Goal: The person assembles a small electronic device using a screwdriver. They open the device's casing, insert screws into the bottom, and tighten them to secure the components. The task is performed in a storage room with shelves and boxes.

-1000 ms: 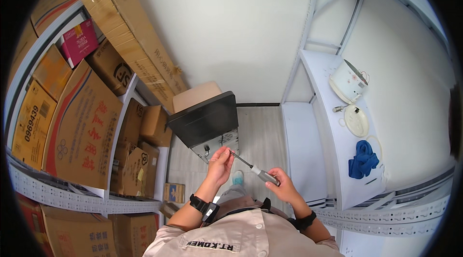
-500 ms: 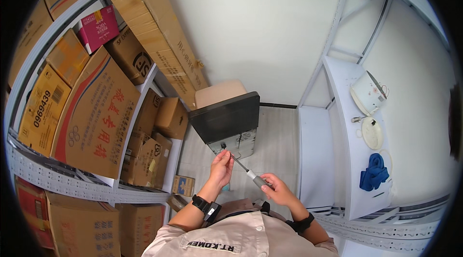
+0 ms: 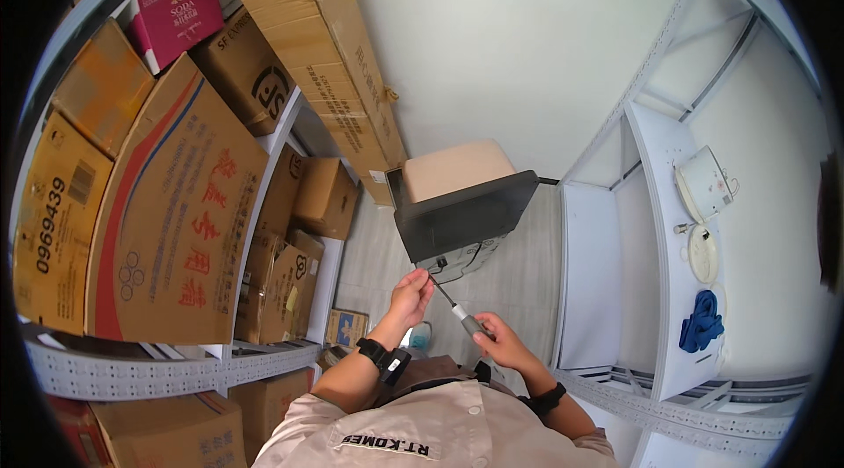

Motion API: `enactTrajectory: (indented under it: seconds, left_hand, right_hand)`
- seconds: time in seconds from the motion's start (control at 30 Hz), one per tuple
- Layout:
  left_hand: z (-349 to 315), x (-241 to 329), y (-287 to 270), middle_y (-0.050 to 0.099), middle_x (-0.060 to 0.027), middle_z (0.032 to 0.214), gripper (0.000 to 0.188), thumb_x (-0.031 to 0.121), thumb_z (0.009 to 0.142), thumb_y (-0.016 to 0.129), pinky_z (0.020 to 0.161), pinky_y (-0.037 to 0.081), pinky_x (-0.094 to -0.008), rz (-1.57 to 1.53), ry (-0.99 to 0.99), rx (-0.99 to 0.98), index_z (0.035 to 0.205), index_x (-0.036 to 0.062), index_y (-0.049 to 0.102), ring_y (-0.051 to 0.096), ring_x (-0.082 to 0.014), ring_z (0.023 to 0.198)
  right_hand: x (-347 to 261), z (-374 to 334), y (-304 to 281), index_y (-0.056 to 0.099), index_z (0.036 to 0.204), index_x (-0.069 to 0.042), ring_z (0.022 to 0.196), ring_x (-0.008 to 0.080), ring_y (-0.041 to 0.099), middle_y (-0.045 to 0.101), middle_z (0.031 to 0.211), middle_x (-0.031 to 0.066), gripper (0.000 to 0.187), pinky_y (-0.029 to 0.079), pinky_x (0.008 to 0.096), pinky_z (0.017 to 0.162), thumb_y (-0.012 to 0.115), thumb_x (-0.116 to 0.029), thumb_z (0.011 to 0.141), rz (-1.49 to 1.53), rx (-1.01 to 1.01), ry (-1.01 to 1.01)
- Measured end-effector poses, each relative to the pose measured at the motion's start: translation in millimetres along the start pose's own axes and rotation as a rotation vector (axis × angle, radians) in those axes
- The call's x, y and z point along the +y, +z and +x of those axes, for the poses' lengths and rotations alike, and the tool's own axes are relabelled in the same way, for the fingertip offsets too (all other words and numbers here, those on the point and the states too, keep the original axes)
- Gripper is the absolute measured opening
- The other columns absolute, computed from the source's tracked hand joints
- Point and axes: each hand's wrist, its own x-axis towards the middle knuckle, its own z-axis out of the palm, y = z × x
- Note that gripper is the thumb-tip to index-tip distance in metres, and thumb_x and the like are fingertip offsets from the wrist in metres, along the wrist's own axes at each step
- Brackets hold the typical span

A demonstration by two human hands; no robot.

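A screwdriver [image 3: 466, 320] with a grey handle, pale collar and dark shaft slants up and leftward in front of me. My right hand [image 3: 499, 343] is closed around its handle. At the tip of the shaft, the fingers of my left hand [image 3: 410, 299] are pinched together; whatever they hold there is too small to make out. Just beyond the fingertips stands a dark-topped appliance [image 3: 466, 220], with a pale, patterned lower part and a dark cord or cable near its front. A beige block-like item [image 3: 459, 171] rests behind its dark top.
Shelving with cardboard boxes [image 3: 185, 222] and a pink carton [image 3: 178, 15] lines the left. A tall carton [image 3: 338, 72] leans against the wall. The right shelf [image 3: 655, 231] carries a white pot-like appliance [image 3: 703, 187], an oval lid [image 3: 702, 254] and a blue cloth [image 3: 702, 321].
The view has shifted, so the appliance and right-hand shelf appear farther right. Both hands keep their hold, with the screwdriver tip still at my left fingertips.
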Motion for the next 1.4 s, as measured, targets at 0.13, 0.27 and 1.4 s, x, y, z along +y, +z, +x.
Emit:
enactTrajectory:
  seconds: [0.13,0.27,1.4]
  left_hand:
    - [34.2,15.1,-15.7,0.062,-0.0014,0.082,0.020,0.011,0.089,0.065,0.061,0.054,-0.0194,0.028,-0.013,0.046,0.107,0.0068,0.057,0.060,-0.0093,0.069]
    - [58.1,26.4,-18.8,0.062,-0.0021,0.079,0.020,0.010,0.088,0.066,0.057,0.053,-0.0192,0.071,-0.001,0.056,0.105,0.0058,0.057,0.060,-0.0097,0.065]
    - [88.2,54.9,-27.0,0.062,-0.0036,0.080,0.013,0.004,0.086,0.066,0.058,0.054,-0.0180,0.109,-0.115,0.039,0.085,0.0087,0.054,0.062,-0.0117,0.069]
  right_hand:
    - [5.7,34.4,24.2,0.041,0.126,-0.005,0.062,0.0111,0.052,0.052,0.086,0.0045,0.037,0.044,0.0258,0.056,0.056,-0.013,0.092,0.044,0.070,0.035]
    - [27.6,61.4,33.5,0.042,0.127,-0.007,0.064,0.0118,0.052,0.052,0.087,0.0039,0.038,0.045,0.0267,0.058,0.056,-0.012,0.092,0.118,0.108,0.038]
    - [36.3,89.0,50.6,0.048,0.124,-0.008,0.063,0.0103,0.051,0.052,0.081,0.0017,0.035,0.044,0.0257,0.057,0.059,-0.014,0.091,0.172,0.239,0.065]
